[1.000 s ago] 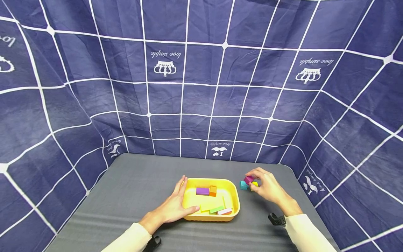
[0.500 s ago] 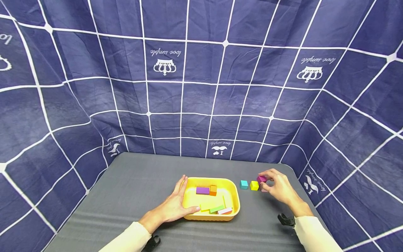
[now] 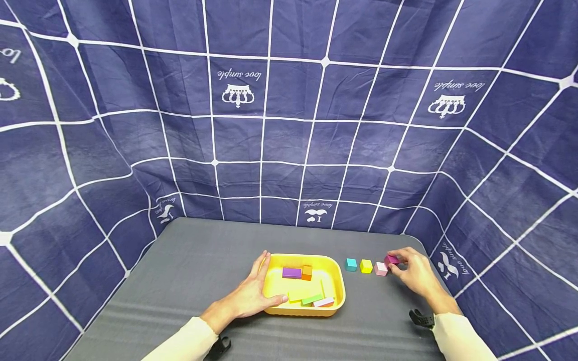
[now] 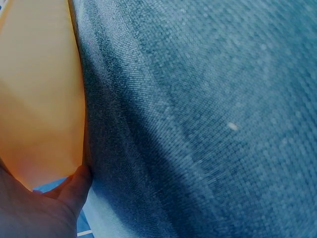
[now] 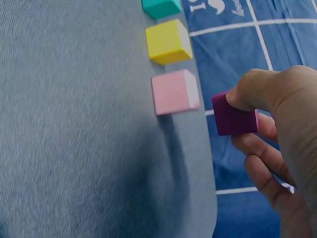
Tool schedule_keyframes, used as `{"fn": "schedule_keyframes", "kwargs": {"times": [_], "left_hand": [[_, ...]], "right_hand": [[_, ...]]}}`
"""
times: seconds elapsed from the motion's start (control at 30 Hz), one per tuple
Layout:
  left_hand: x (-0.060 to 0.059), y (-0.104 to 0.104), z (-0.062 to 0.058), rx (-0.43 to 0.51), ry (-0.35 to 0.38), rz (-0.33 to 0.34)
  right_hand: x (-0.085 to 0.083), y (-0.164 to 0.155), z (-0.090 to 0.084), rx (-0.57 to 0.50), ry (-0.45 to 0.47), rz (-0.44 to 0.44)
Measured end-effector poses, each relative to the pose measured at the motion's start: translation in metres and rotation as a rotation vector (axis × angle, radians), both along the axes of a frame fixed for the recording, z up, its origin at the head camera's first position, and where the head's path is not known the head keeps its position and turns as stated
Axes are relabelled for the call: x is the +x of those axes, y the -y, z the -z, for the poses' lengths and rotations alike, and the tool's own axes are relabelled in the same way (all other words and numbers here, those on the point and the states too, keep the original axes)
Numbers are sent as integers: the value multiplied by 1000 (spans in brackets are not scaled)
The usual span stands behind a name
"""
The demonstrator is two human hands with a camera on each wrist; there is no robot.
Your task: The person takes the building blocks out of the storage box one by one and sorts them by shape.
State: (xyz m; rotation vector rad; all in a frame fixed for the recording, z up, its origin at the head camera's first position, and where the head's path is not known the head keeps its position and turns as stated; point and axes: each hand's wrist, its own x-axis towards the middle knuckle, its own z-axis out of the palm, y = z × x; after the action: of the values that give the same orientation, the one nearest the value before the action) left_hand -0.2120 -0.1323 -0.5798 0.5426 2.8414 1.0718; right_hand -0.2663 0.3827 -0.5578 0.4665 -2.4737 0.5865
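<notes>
My right hand (image 3: 413, 273) pinches a small magenta cube (image 3: 391, 259) (image 5: 235, 117) just above the grey mat, right of a pink cube (image 3: 381, 268) (image 5: 174, 91). A yellow cube (image 3: 366, 266) (image 5: 168, 41) and a teal cube (image 3: 350, 264) (image 5: 160, 7) continue that row to the left. My left hand (image 3: 251, 297) rests flat against the left side of a yellow tray (image 3: 336, 287) (image 4: 39, 94), thumb on its front rim. Inside the tray lie a purple block (image 3: 291, 273), an orange block (image 3: 307, 272), and yellow, green and pink flat pieces.
The grey mat (image 3: 189, 260) is walled on three sides by a navy cloth (image 3: 289, 125) with white grid lines. The mat's right edge runs close behind the row of cubes. Black wrist mounts show at both sleeves.
My right hand carried the magenta cube rightward, from beside the teal and yellow cubes to past the pink cube, which now shows on the mat. The left hand and tray stayed still.
</notes>
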Motion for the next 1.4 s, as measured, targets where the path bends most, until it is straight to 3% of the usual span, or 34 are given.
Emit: {"fn": "schedule_keyframes", "kwargs": {"times": [0.8,1.4], "left_hand": [[-1,-1,2,2,1,-3],[-2,-2,1,-4,0,-7]], "right_hand": [[5,-16,24,-8,237,98],[6,-16,19,30,221,127]]}}
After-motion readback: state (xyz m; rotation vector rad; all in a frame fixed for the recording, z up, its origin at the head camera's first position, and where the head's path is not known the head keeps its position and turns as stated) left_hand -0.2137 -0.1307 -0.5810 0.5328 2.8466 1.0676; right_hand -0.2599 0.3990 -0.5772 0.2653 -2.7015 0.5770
